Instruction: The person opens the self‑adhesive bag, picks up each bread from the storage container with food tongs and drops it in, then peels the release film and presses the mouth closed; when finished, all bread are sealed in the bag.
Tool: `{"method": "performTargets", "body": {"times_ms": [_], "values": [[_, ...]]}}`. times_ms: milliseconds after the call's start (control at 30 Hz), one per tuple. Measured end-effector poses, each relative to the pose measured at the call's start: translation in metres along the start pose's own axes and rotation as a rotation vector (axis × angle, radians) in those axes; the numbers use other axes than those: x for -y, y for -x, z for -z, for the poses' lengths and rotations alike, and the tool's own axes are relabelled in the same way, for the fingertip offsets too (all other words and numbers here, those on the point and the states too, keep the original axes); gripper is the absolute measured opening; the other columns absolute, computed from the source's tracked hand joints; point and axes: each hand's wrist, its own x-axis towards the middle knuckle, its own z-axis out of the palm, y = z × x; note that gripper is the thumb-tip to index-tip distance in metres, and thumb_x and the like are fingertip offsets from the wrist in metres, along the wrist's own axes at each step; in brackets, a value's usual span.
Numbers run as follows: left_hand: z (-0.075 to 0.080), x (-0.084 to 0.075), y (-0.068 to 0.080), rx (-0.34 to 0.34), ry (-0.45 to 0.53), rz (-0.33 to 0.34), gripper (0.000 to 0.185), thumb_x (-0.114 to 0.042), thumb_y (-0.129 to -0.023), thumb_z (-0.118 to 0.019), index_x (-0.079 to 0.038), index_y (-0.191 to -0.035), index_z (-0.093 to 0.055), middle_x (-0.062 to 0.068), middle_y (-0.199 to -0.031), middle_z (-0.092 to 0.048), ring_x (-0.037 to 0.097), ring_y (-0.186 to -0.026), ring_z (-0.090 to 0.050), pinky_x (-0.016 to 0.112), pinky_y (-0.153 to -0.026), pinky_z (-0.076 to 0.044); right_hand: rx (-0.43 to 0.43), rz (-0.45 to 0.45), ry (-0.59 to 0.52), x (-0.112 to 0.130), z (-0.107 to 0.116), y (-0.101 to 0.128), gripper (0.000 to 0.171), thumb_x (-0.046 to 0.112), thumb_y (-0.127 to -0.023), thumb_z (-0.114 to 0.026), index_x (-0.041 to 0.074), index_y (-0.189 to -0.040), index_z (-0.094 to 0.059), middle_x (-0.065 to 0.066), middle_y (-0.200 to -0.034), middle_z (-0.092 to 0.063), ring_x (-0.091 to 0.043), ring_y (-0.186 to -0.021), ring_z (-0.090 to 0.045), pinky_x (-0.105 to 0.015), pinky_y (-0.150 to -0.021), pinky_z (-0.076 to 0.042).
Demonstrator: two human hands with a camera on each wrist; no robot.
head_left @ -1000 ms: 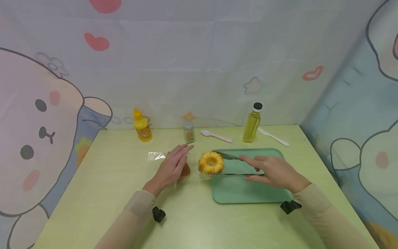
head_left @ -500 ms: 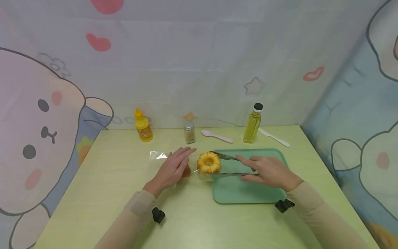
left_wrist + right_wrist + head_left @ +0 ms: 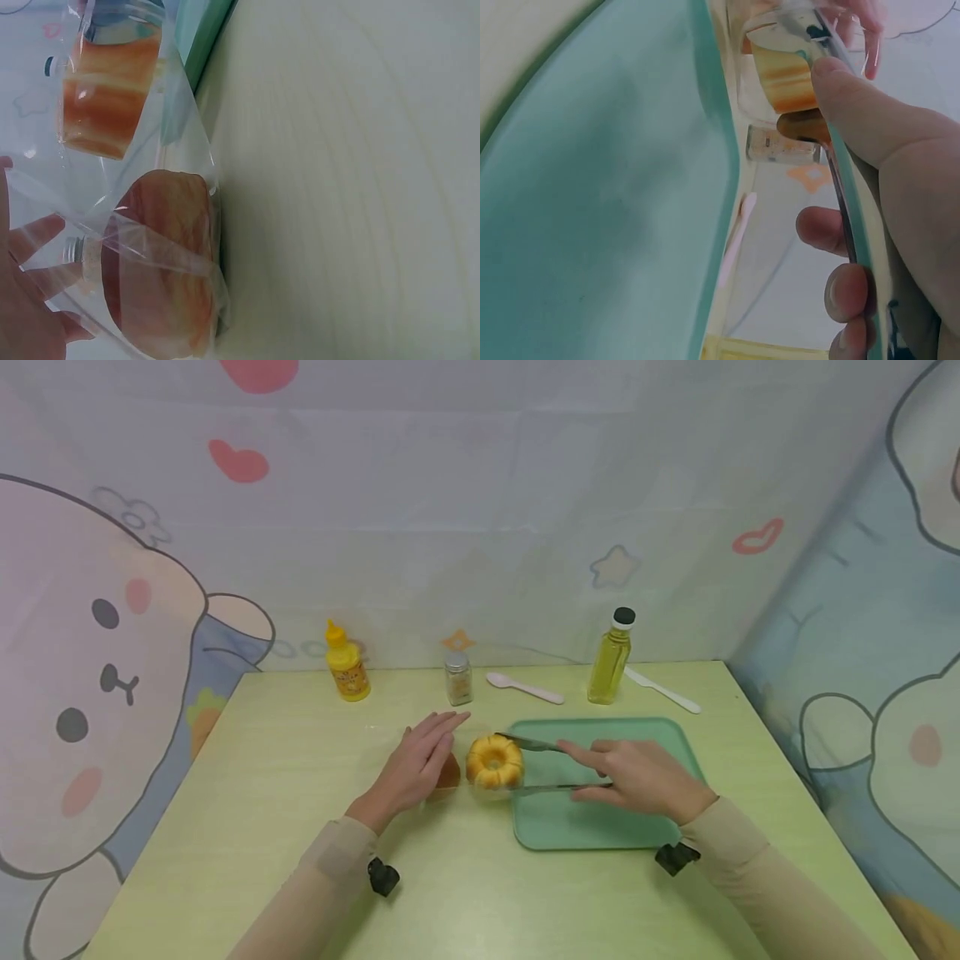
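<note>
My right hand [image 3: 641, 777] grips metal tongs [image 3: 534, 744], index finger along one arm and thumb along the other. Between the tong tips is a golden, fluted ring-shaped bun [image 3: 494, 762], left of the tray's edge. My left hand [image 3: 408, 768] lies with straight fingers at a clear plastic bag [image 3: 157, 251]; its thumb is hidden in the head view. Inside the bag sits a brown bread [image 3: 176, 277], partly covered by the left hand from above. In the left wrist view the bun is seen through the bag's film, near its mouth.
A green tray [image 3: 600, 827] lies under the right hand. Along the back stand a yellow squeeze bottle [image 3: 348, 672], a small glass shaker [image 3: 458, 679] and an oil bottle [image 3: 610, 660]. A pink spoon [image 3: 525, 687] and a white knife [image 3: 663, 690] lie between and beside them.
My right hand has moved left with the tongs and bun, bringing the bun from the tray's edge closer to the left hand and bag. The left hand has barely moved.
</note>
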Motion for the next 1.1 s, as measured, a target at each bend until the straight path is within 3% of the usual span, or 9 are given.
{"method": "performTargets", "body": {"times_ms": [200,567,800,1100], "values": [[-0.001,0.0,-0.001,0.011,-0.005,-0.019,0.044,-0.027,-0.116,-0.038,-0.025,-0.158,-0.051,0.01,-0.16,-0.049,0.041,-0.153,-0.036,0.082,-0.115,-0.019,0.024,0.015,-0.019,0.0,0.0,0.0,0.072,0.059,-0.095,-0.071,0.019,-0.153,-0.057,0.008,-0.075,-0.053,0.003,-0.055,-0.046,-0.019,-0.047,-0.034],[-0.006,-0.003,-0.003,0.002,-0.134,-0.122,0.041,-0.027,-0.114,-0.041,-0.022,-0.152,-0.058,0.007,-0.151,-0.059,0.044,-0.15,-0.041,0.083,-0.115,-0.02,0.109,-0.009,-0.071,0.004,-0.008,-0.015,0.072,0.056,-0.096,-0.071,0.021,-0.156,-0.054,0.008,-0.082,-0.061,0.001,-0.06,-0.05,-0.021,-0.049,-0.039],[-0.008,-0.008,-0.003,0.023,-0.105,-0.116,0.04,-0.026,-0.114,-0.041,-0.018,-0.147,-0.063,0.009,-0.149,-0.061,0.045,-0.149,-0.041,0.081,-0.117,-0.017,0.128,-0.019,-0.086,0.009,-0.011,-0.022,0.072,0.057,-0.096,-0.07,0.019,-0.155,-0.055,0.008,-0.08,-0.059,0.0,-0.06,-0.05,-0.022,-0.048,-0.038],[-0.012,-0.009,-0.003,0.012,-0.122,-0.12,0.04,-0.026,-0.114,-0.04,-0.019,-0.145,-0.065,0.005,-0.147,-0.063,0.044,-0.148,-0.043,0.082,-0.114,-0.022,0.142,-0.017,-0.074,0.012,-0.013,-0.027,0.072,0.059,-0.097,-0.068,0.02,-0.155,-0.055,0.008,-0.077,-0.058,0.0,-0.058,-0.046,-0.023,-0.049,-0.039]]}}
